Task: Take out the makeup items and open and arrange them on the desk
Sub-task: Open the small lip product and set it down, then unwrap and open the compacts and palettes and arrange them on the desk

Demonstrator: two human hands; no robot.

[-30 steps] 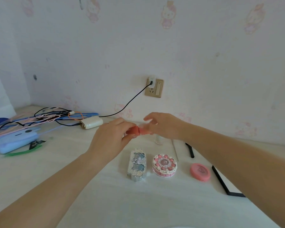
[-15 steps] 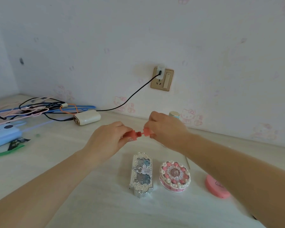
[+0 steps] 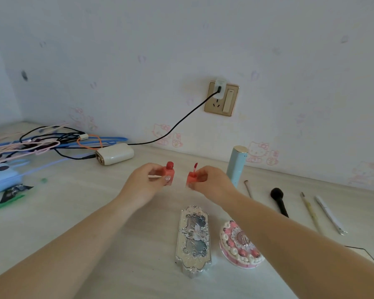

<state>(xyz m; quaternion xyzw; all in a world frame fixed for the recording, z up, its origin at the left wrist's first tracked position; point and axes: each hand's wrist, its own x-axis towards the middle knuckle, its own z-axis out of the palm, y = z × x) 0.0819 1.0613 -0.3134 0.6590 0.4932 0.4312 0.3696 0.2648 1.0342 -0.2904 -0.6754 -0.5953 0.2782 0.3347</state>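
My left hand [image 3: 146, 183] pinches a small coral lip-gloss bottle [image 3: 168, 173], held upright above the desk. A little to its right, my right hand [image 3: 212, 182] pinches the gloss's coral cap [image 3: 191, 176], whose red applicator wand points up. Bottle and cap are apart, with a gap between them. Below my hands on the desk lie a silver embossed palette case [image 3: 193, 238], closed, and a round pink cake-shaped compact [image 3: 240, 244], closed. A pale blue tube with a gold top [image 3: 236, 165] stands behind my right hand.
To the right lie a black brush [image 3: 279, 200], thin sticks and a white pen [image 3: 329, 214]. At the left back sit tangled cables and hangers [image 3: 45, 141], a white power bank [image 3: 115, 156] and a blue case [image 3: 0, 178]. A wall socket [image 3: 221, 98] holds a plugged charger.
The cap with its wand has come off the bottle; my hands have moved apart and turned both pieces upright. The view has dropped closer, showing the brushes on the right.
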